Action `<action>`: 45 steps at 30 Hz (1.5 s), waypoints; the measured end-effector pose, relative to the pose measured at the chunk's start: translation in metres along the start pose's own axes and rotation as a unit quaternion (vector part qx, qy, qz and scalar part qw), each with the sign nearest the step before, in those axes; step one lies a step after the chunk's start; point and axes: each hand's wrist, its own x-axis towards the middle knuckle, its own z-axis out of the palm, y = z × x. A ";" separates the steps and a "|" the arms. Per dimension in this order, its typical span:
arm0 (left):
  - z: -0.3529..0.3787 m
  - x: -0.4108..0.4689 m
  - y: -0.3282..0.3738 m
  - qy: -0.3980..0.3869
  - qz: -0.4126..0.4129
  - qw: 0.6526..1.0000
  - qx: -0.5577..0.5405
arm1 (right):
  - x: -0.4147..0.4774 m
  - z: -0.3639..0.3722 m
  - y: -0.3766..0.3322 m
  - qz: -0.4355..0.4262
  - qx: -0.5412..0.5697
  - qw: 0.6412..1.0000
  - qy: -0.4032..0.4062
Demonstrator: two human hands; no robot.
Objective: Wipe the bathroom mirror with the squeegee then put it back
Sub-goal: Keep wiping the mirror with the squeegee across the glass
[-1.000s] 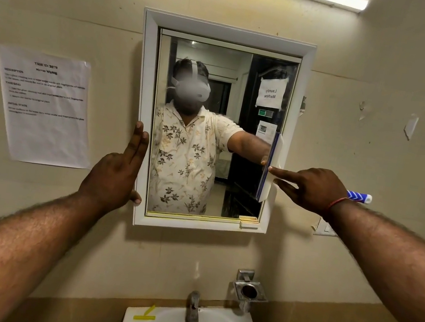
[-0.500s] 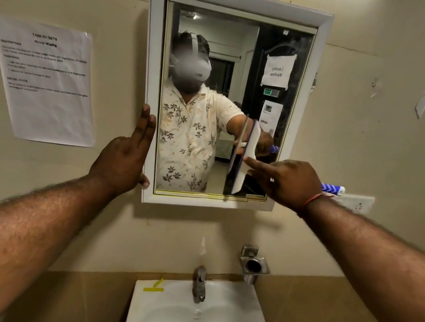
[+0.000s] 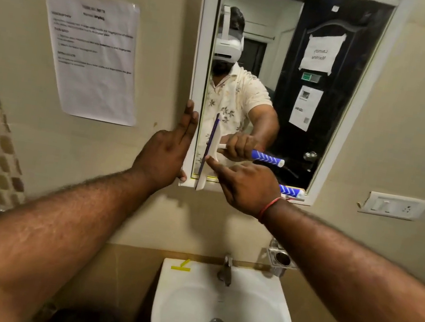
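The white-framed mirror (image 3: 351,121) hangs on the beige wall above the sink. My right hand (image 3: 246,185) grips the squeegee's blue-and-white handle (image 3: 291,191), forefinger stretched along it. The white squeegee blade (image 3: 205,171) stands upright against the glass at the mirror's lower left corner, its lower end over the frame. My left hand (image 3: 164,153) lies flat on the mirror's left frame edge, fingers straight up, thumb under the bottom corner. The glass reflects the person, the squeegee and a dark door.
A white sink (image 3: 225,316) with a metal tap (image 3: 226,270) sits below, yellow tape (image 3: 181,266) on its rim. A metal holder (image 3: 281,258) is fixed to the wall right of the tap. A paper notice (image 3: 91,55) hangs left, a switch plate (image 3: 393,205) right.
My right hand has swept the squeegee leftwards across the glass, from the right edge to the lower left corner. My left hand stays on the left frame. The view has tilted down.
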 end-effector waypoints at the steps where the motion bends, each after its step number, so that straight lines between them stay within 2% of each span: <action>1: 0.002 -0.001 -0.001 -0.002 0.001 1.000 0.001 | 0.003 0.001 0.000 -0.003 0.000 1.000 -0.002; 20: 0.015 -0.011 0.002 -0.007 -0.001 1.000 0.023 | 0.051 -0.029 0.009 -0.040 -0.044 0.998 0.008; 45: 0.006 -0.014 0.010 -0.014 -0.011 0.998 0.060 | 0.046 -0.025 0.023 -0.087 -0.069 0.994 -0.015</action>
